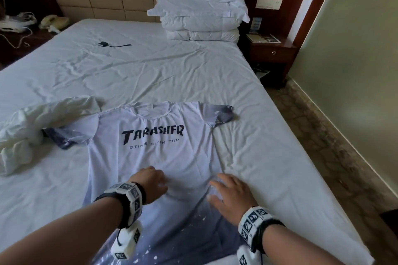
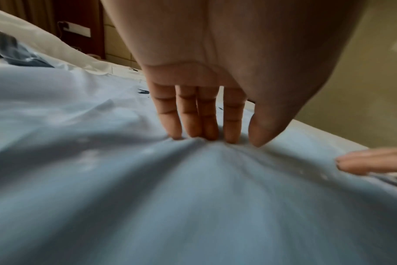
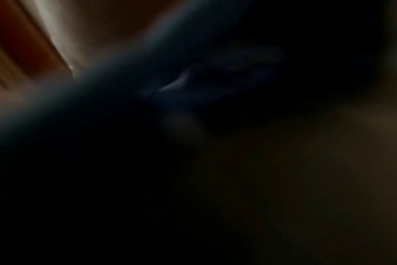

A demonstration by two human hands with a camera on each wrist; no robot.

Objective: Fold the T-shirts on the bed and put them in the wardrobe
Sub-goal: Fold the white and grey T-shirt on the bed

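Observation:
A white T-shirt with black "TARASHFR" lettering and a blue-grey hem lies flat, face up, on the bed. My left hand rests on its lower middle. In the left wrist view that left hand presses straight fingers into the cloth, and creases radiate from them. My right hand lies spread on the shirt's right side, fingers straight. The right wrist view is dark and blurred. A second, crumpled white garment lies at the left, over the shirt's left sleeve.
Stacked white pillows and a folded duvet sit at the bed's head. A small black device with a cable lies on the sheet. Wooden nightstands stand at the right and left. Carpeted floor runs along the bed's right edge.

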